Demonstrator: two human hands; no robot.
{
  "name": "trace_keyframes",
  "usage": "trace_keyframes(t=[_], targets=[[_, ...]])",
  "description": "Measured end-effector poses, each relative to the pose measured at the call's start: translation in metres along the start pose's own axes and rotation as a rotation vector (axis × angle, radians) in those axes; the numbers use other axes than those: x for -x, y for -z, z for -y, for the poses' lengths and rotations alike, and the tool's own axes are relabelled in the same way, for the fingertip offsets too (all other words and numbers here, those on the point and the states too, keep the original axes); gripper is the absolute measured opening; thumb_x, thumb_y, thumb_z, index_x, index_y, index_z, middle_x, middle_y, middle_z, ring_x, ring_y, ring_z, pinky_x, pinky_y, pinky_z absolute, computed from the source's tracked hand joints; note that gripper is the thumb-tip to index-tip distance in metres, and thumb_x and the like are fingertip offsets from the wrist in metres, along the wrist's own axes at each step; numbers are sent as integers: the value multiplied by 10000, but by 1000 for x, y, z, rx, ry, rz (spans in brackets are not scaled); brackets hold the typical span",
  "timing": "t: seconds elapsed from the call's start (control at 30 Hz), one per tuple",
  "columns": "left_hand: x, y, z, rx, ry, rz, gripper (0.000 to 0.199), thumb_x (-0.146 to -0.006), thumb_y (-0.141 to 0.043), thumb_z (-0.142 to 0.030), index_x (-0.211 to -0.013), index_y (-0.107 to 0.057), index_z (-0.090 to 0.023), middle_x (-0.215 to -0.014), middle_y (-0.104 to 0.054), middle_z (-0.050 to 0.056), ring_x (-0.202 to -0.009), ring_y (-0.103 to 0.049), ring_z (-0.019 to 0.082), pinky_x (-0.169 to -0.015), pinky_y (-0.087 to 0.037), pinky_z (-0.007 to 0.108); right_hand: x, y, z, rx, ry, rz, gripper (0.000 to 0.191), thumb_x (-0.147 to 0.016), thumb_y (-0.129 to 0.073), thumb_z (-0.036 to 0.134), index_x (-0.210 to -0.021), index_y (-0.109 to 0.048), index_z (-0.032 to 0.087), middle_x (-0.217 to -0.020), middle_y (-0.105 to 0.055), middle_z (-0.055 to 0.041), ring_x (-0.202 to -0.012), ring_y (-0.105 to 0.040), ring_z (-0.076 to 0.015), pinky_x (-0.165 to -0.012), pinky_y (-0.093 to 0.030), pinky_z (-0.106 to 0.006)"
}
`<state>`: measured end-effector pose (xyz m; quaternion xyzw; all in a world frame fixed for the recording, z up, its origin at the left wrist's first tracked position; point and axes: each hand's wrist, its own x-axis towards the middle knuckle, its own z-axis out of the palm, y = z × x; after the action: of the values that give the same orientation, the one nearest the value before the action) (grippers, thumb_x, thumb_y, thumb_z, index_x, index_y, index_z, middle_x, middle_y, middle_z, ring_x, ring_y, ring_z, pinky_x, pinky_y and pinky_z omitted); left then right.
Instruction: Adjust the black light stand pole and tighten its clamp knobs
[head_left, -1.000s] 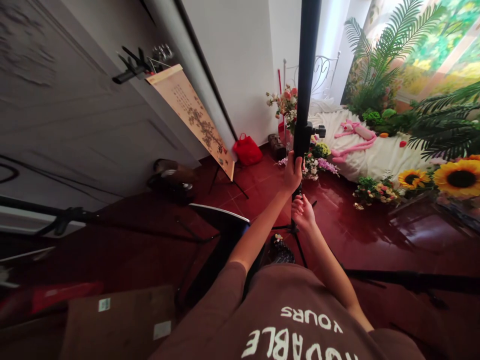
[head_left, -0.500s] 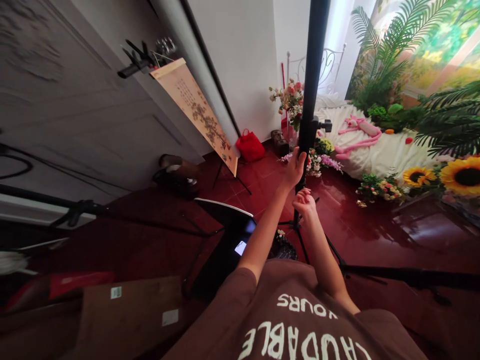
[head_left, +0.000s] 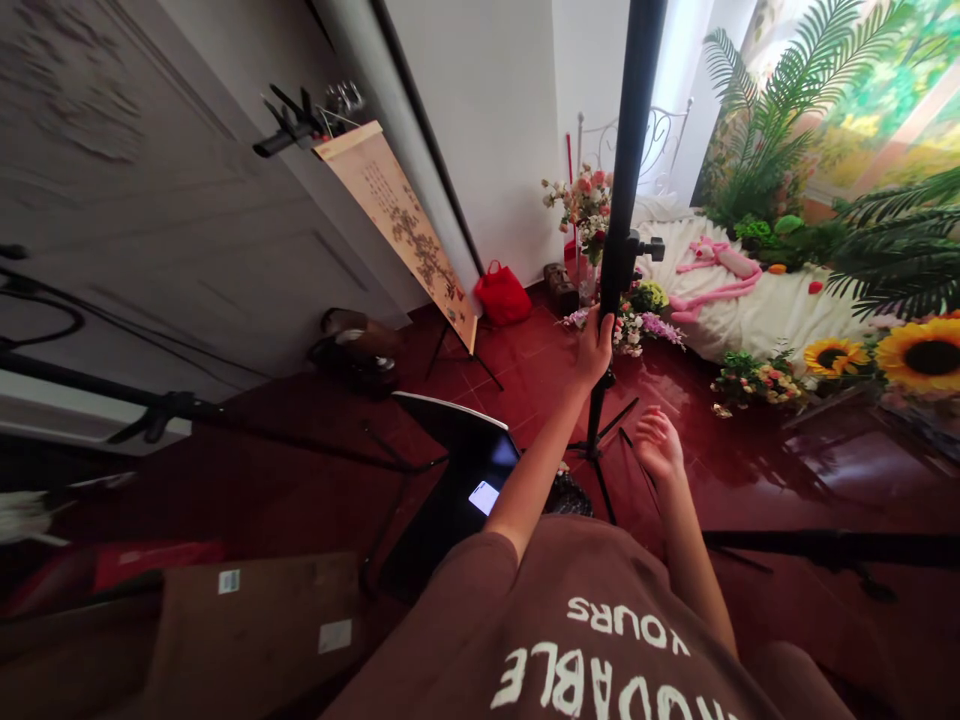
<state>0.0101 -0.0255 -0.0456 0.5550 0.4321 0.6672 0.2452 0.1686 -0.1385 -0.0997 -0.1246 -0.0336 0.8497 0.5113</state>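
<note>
A tall black stand [head_left: 624, 170] rises upright in front of me, with a black knob [head_left: 651, 248] on its side and thin tripod legs [head_left: 602, 488] on the floor. My left hand [head_left: 595, 345] is wrapped round the pole just below the knob. To the right of the pole, my right hand [head_left: 658, 443] is raised off it, palm up, fingers loosely curled and apart, with nothing in it.
A black chair [head_left: 420, 545] bears a lit phone [head_left: 484, 497]. Beyond stand a hanging scroll [head_left: 405, 225] and a red bag [head_left: 503, 293]. Sunflowers [head_left: 926, 355] and a white-draped bed [head_left: 780, 315] are right; a cardboard box [head_left: 255, 630] is lower left.
My right hand has moved away from the pole, to the right and slightly down, and its fingers have loosened. My left hand has stayed on the pole.
</note>
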Motion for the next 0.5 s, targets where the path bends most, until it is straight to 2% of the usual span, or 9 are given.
trace_keyframes(t=[0.07,0.13,0.23,0.3,0.33,0.4,0.43,0.5], targets=[[25,-1,19,-66,29,-30,498,-923,-379,-606,-1161,-536,-197,-1041,-640,100,-1036,-619,171,-954,-477,342,26,23,6,131,93,-103,149,-824,-564,139,-748,-471,227,-511,-406,111,-403,-379,-40,-416,-353,-125],[57,-1,38,-127,73,-59,551,-929,-346,-610,-1260,-502,-197,-1248,-586,140,-1291,-494,201,-1115,-366,403,49,49,9,207,141,-227,167,-788,-596,164,-715,-458,225,-507,-399,108,-402,-383,-43,-396,-348,-128],[115,1,65,-177,237,-55,547,-966,-274,-542,-1350,-453,-196,-1404,-500,143,-1418,-363,199,-1193,-272,409,80,86,9,257,159,-391,136,-743,-608,181,-713,-482,224,-531,-438,98,-405,-409,-45,-385,-371,-138],[158,1,78,-231,408,-6,517,-965,-325,-492,-1354,-461,-179,-1424,-488,151,-1415,-374,219,-1191,-284,413,100,105,9,268,172,-460,120,-716,-618,187,-723,-504,223,-548,-456,93,-412,-428,-43,-390,-394,-140],[180,0,83,-255,513,62,509,-950,-392,-462,-1361,-457,-169,-1427,-486,165,-1393,-408,240,-1172,-317,424,109,113,10,267,186,-488,118,-704,-623,189,-725,-511,221,-556,-462,91,-417,-437,-41,-392,-404,-140],[221,-3,89,-282,709,190,510,-905,-517,-389,-1346,-473,-137,-1410,-495,204,-1262,-546,269,-1102,-404,435,127,124,14,250,227,-545,112,-685,-625,191,-724,-523,216,-568,-470,86,-424,-447,-37,-393,-413,-137],[239,-6,91,-276,782,253,486,-894,-541,-350,-1320,-494,-120,-1388,-511,217,-1181,-605,265,-1058,-447,426,136,128,18,237,253,-569,109,-679,-624,192,-721,-526,214,-573,-473,84,-427,-449,-34,-394,-414,-134],[265,-14,91,-257,840,363,394,-889,-552,-291,-1240,-549,-111,-1315,-573,208,-1076,-658,245,-998,-490,405,153,133,26,227,313,-592,106,-673,-625,196,-720,-531,212,-582,-477,82,-438,-453,-30,-398,-415,-129]])
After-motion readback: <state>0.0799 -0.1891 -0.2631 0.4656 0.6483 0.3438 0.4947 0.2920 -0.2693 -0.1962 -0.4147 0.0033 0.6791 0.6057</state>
